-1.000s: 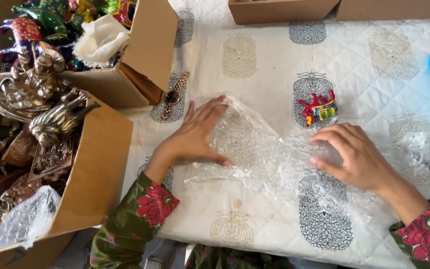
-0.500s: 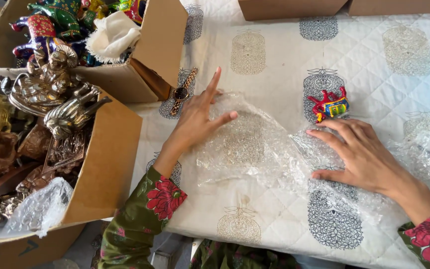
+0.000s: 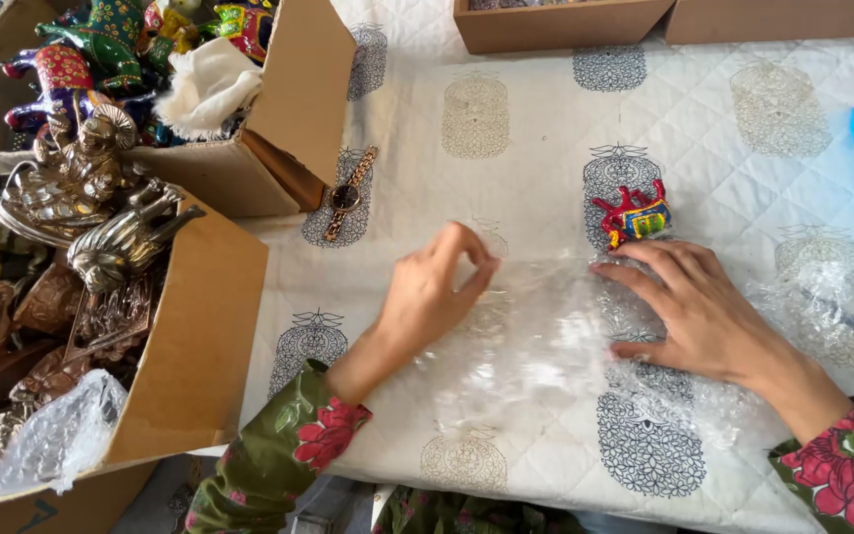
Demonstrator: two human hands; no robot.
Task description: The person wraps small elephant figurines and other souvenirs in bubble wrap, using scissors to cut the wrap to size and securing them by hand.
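A sheet of clear bubble wrap (image 3: 536,346) lies flat on the quilted white cloth (image 3: 506,188), directly before the person and between the two hands; it reads as very light, limp and slick, likely to slide or spring up unless pinned, and best taken by pinching an edge or corner; the right hand (image 3: 699,311), at three o'clock of the sheet, rests palm down with fingers spread, pressing the wrap to the cloth; the left hand (image 3: 437,292), at ten o'clock of the sheet, is raised with fingers curled toward the thumb, apparently pinching the film's edge, though contact cannot be confirmed; both sleeves are green with red flowers. Just beyond the right fingertips, at one o'clock, stands a small painted animal figurine (image 3: 633,216), red with bright trim, rigid and probably fragile, apart from the wrap's edge; at eleven o'clock a brown-strapped wristwatch (image 3: 348,194) lies on the cloth. At nine o'clock an open cardboard box (image 3: 190,356) holds dense brass-coloured metal figures, presumably heavy; behind it a second carton (image 3: 298,89) holds glossy multicoloured animals and white cloth; further brown boxes (image 3: 565,25) line the far edge.
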